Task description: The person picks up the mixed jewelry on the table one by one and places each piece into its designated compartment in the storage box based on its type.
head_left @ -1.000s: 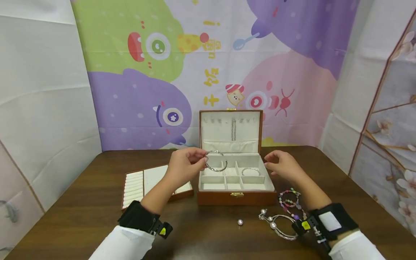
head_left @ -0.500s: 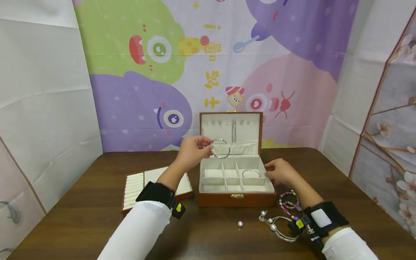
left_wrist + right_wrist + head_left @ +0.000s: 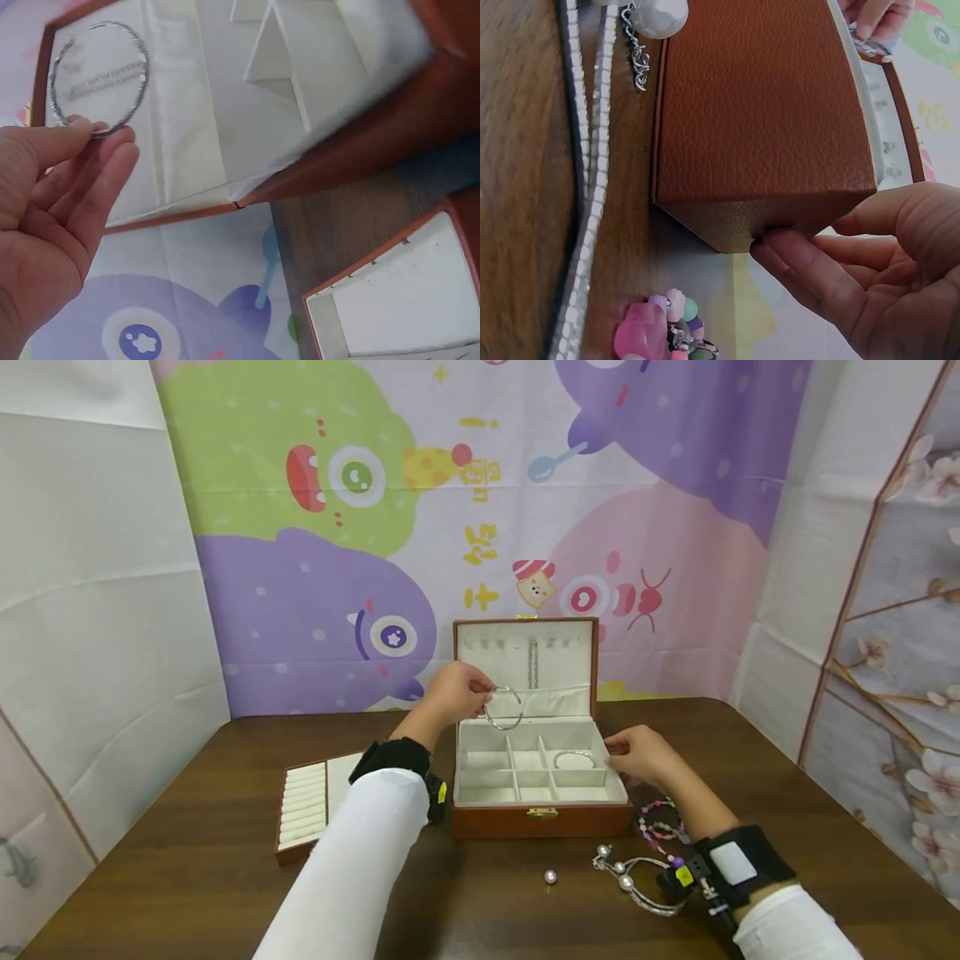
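My left hand [image 3: 456,693] pinches a thin silver bangle [image 3: 145,75] between thumb and fingertips. It is raised in front of the lid of an open brown jewelry box [image 3: 487,823]. White dividers split the box into several compartments, and a silver bracelet [image 3: 574,753] lies in the back right one. A silver chain [image 3: 532,664] hangs inside the lid. My right hand [image 3: 643,756] is at the box's right side. In the right wrist view its fingertips touch the brown outer wall, with the thumb near the top edge.
A lift-out tray with white ring rolls [image 3: 303,806] sits left of the box, partly covered by my left sleeve. In front lie a pearl stud [image 3: 551,877] and a silver bracelet with pearls [image 3: 626,882]. A colourful beaded bracelet [image 3: 643,827] lies under my right forearm.
My left hand has moved up and forward with the bangle, from over the compartments to before the lid. My right hand has come down against the box's right side.
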`<state>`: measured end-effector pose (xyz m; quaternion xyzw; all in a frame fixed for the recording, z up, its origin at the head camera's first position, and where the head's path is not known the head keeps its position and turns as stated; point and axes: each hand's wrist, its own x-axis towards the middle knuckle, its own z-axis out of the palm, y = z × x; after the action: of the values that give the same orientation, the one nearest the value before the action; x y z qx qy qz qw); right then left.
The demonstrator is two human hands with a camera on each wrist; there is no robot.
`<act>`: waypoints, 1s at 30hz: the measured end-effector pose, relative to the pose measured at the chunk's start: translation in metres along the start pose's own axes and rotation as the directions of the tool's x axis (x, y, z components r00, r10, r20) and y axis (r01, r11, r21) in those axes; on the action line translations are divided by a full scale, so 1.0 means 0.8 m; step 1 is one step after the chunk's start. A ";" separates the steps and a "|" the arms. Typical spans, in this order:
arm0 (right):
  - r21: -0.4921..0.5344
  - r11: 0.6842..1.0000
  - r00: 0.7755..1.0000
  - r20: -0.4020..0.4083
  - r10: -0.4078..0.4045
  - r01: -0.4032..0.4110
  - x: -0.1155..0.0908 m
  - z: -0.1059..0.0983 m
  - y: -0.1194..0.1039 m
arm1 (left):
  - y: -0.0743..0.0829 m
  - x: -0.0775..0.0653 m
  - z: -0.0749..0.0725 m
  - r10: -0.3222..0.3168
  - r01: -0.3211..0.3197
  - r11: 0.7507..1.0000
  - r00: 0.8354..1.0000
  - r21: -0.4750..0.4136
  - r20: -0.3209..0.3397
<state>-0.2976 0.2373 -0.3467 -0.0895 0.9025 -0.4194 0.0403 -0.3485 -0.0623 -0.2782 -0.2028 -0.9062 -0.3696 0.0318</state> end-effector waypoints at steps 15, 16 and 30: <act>0.030 1.000 1.000 -0.003 -0.002 0.002 -0.002 -0.001 0.004 | 0.012 0.026 0.023 -0.090 -0.063 0.761 0.975 0.645 0.202; 0.030 1.000 1.000 -0.003 -0.002 0.002 -0.002 0.000 0.005 | 0.011 0.027 0.027 -0.102 -0.066 0.750 0.972 0.659 0.213; -0.013 1.000 1.000 -0.017 -0.005 0.004 0.000 0.000 0.007 | 0.010 0.020 0.052 -0.209 -0.029 0.656 0.953 0.754 0.218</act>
<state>-0.2981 0.2406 -0.3511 -0.0883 0.9053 -0.4142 0.0313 -0.3560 -0.0236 -0.2997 -0.1770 -0.9811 0.0684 -0.0372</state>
